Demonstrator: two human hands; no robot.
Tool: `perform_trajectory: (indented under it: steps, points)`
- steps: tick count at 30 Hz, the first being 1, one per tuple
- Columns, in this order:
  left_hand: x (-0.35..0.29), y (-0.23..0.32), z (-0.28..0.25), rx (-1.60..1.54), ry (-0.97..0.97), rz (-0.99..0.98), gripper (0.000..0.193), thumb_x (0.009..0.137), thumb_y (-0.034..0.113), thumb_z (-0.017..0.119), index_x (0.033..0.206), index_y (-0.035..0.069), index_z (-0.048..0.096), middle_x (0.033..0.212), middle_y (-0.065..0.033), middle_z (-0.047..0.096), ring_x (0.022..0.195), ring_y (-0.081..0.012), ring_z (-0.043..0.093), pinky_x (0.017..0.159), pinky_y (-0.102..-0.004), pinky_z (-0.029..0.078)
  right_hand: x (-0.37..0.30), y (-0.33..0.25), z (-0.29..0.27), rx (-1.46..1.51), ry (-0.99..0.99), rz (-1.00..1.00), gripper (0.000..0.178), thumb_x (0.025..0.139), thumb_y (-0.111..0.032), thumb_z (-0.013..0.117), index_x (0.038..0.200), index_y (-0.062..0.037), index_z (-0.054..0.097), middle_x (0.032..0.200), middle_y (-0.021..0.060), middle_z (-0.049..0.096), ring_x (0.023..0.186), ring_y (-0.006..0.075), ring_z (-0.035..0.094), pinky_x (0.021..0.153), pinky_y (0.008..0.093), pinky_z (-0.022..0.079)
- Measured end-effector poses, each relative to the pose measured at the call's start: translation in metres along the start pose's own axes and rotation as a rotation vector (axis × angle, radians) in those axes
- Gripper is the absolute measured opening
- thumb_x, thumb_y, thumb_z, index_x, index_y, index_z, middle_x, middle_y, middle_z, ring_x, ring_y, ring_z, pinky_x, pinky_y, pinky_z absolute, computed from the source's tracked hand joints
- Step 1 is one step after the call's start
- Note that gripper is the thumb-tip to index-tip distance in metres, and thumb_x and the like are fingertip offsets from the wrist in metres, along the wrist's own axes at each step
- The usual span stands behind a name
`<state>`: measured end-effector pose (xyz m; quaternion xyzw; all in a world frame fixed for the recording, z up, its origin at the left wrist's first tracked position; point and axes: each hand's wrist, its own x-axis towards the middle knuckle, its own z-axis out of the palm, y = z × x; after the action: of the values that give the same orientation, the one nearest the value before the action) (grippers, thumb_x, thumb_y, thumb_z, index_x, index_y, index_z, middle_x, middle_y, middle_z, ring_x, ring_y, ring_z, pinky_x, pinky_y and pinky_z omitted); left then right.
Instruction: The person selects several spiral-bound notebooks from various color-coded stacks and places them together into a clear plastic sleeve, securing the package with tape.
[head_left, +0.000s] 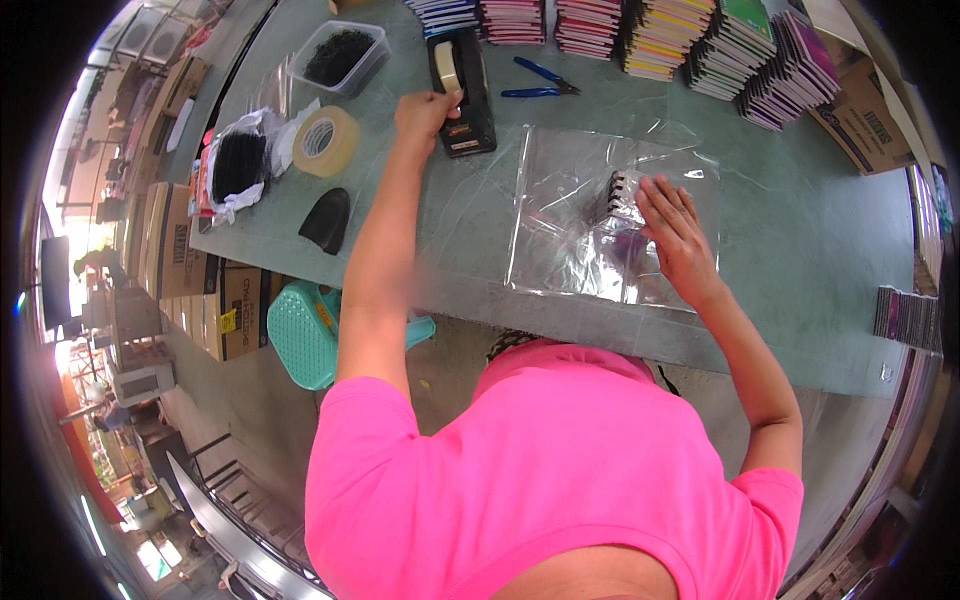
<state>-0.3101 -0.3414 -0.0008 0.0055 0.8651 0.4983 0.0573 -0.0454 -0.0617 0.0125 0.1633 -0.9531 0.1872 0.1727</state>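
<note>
My left hand (424,113) is at the black tape dispenser (478,112), its fingers pinched on the clear tape (455,97) below the roll. On the table in front of me lies a clear plastic bag (555,235), shiny and creased. Inside or under its film shows a small spiral-bound notebook (615,195); most of it is lost in glare. My right hand (676,238) rests flat on the bag's right part, fingers stretched out beside the notebook's black coil. Blue-handled cutting pliers (540,80) lie between the dispenser and the notebooks at the back.
Several notebook stacks (665,35) line the far edge. To the left are a wide tape roll (342,140), a plastic tub (372,65) of black pieces, a bundle of black strands (238,168) and a dark curved piece (325,222). A turquoise stool (300,345) stands below the table.
</note>
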Motion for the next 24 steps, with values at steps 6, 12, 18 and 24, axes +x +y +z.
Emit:
perform_trajectory:
  steps: [6, 12, 18, 24]
  points:
    - [-0.068, 0.001, 0.009, -0.495, -0.018, -0.306, 0.025, 0.080, 0.020, 0.067, 0.069, -0.002, 0.064, 0.064, -0.0052, 0.061, 0.057, -0.0159, 0.055, 0.051, -0.0303, 0.043, -0.002, 0.011, 0.003, 0.021, 0.080, 0.004, 0.042, 0.084, -0.003, 0.056, 0.125, -0.0050, 0.051, 0.128, 0.0094, 0.052, 0.127, 0.0266, 0.040, 0.105, 0.0417, 0.031]
    - [-0.073, -0.027, -0.019, 0.561, 0.190, 0.107, 0.021, 0.082, 0.024, 0.067, 0.077, 0.003, 0.068, 0.064, -0.0045, 0.062, 0.059, -0.0140, 0.057, 0.053, -0.0302, 0.044, 0.001, 0.003, 0.002, 0.177, 0.136, -0.009, 0.048, 0.084, -0.004, 0.056, 0.130, -0.0054, 0.044, 0.118, 0.0058, 0.060, 0.122, 0.0250, 0.047, 0.102, 0.0400, 0.033]
    - [-0.197, 0.061, 0.069, -0.633, -0.134, 0.083, 0.028, 0.085, 0.030, 0.066, 0.081, 0.002, 0.066, 0.070, -0.0018, 0.062, 0.060, -0.0077, 0.054, 0.060, -0.0211, 0.043, -0.001, 0.008, 0.009, 0.232, 0.139, 0.006, 0.058, 0.083, -0.004, 0.056, 0.136, -0.0037, 0.033, 0.121, 0.0049, 0.058, 0.116, 0.0255, 0.051, 0.100, 0.0397, 0.036]
    - [-0.223, 0.053, 0.146, -0.425, -0.195, 0.021, 0.027, 0.082, 0.027, 0.068, 0.073, 0.002, 0.065, 0.056, -0.0032, 0.058, 0.054, -0.0045, 0.052, 0.049, -0.0238, 0.040, -0.002, 0.008, 0.007, 0.298, 0.129, -0.011, 0.065, 0.079, -0.001, 0.056, 0.138, -0.0033, 0.028, 0.123, 0.0055, 0.056, 0.113, 0.0276, 0.052, 0.102, 0.0423, 0.033]
